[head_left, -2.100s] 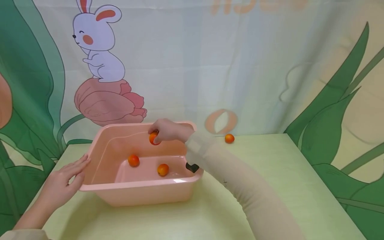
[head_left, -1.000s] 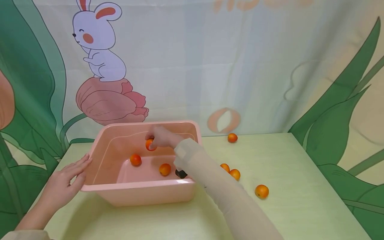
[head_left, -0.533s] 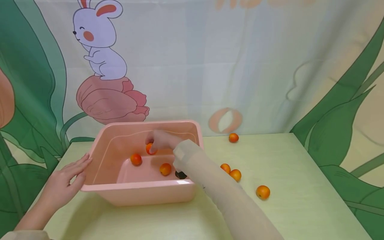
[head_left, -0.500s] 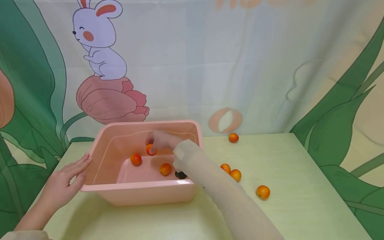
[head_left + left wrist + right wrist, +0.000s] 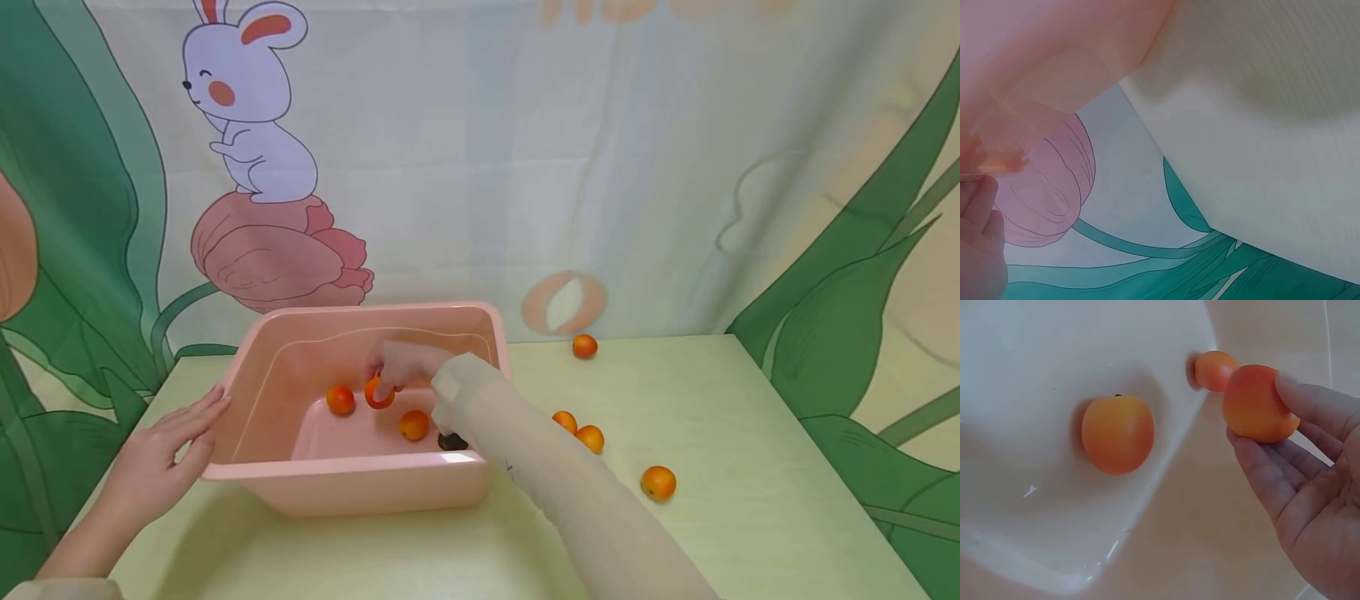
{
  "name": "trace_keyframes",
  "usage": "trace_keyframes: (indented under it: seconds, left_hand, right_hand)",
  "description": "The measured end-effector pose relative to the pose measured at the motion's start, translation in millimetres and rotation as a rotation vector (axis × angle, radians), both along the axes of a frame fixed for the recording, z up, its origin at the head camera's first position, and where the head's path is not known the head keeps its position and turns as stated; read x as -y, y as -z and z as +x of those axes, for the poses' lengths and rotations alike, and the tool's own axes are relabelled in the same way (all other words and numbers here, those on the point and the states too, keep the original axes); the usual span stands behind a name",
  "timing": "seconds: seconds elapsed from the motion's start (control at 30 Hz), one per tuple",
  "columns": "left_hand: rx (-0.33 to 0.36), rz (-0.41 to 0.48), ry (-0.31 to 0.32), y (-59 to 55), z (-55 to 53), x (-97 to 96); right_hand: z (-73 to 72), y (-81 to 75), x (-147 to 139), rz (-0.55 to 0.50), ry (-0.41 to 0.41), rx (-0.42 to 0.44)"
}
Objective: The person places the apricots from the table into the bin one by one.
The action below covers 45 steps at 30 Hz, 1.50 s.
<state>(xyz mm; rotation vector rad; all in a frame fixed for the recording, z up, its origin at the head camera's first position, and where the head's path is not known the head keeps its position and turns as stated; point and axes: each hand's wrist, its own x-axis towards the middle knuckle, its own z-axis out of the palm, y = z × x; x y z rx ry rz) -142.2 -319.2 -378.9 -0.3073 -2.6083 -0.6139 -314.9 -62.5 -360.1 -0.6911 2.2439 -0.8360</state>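
A right hand [image 5: 405, 364] pinches an orange fruit [image 5: 1259, 405] in its fingers [image 5: 1266, 476] inside a pink tub [image 5: 360, 493] on a bench [image 5: 735, 417], near two more fruits [image 5: 413, 425]; a left hand [image 5: 153, 462], fingers straight, touches the rim [image 5: 345, 465].

A rabbit-printed backdrop [image 5: 450, 167] hangs behind the pale green table [image 5: 735, 400], its blurred orange marks [image 5: 582, 8] perhaps lettering.

Pink tub [image 5: 360, 493], orange-red fruits [image 5: 1118, 434], pale green table [image 5: 720, 417]; the backdrop [image 5: 450, 192] bears a white rabbit [image 5: 273, 158] and, apparently, peach lettering [image 5: 633, 7].
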Motion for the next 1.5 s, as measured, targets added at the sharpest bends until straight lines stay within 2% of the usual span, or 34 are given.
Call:
trace_keyframes:
  seconds: [0.13, 0.23, 0.4, 0.57, 0.67, 0.77, 1.0, 1.03, 1.23, 1.5]
  left_hand:
    - [-0.006, -0.005, 0.005, -0.2, -0.1, -0.4]
    - [-0.003, 0.0, 0.008, -0.4, 0.1, -0.3]
    - [-0.001, 0.005, 0.007, -0.8, 0.7, 0.0]
    - [-0.005, 0.004, 0.002, -1.4, 1.8, -0.1]
    - [-0.004, 0.005, 0.003, -2.1, 2.5, -0.2]
    - [-0.001, 0.006, 0.003, -2.8, 3.2, -0.6]
    - [0.009, 0.006, -0.001, -2.6, 3.6, 0.2]
    - [0.01, 0.006, -0.001, -2.5, 3.6, 0.2]
    - [0.0, 0.005, 0.002, -1.4, 3.5, -0.3]
    - [-0.031, -0.015, -0.01, -1.3, 2.1, -2.8]
  right_hand:
    - [9.0, -3.8, -1.0, -0.009, 0.108, 0.073]
    - [14.5, -7.1, -3.0, -0.019, 0.159, 0.121]
    - [15.5, -7.6, -2.4, -0.021, 0.161, 0.135]
    - [13.2, -4.1, 0.9, -0.003, 0.151, 0.11]
    - [17.1, -7.1, -1.4, -0.009, 0.18, 0.158]
    - [21.5, -9.8, -3.8, -0.015, 0.174, 0.163]
    - [35.9, -19.4, -11.2, -0.08, 0.33, 0.319]
    - [37.2, -20.1, -12.1, -0.086, 0.325, 0.312]
    - [43.4, -26.2, -19.0, -0.129, 0.419, 0.388]
    - [42.4, -26.3, -21.6, -0.171, 0.417, 0.397]
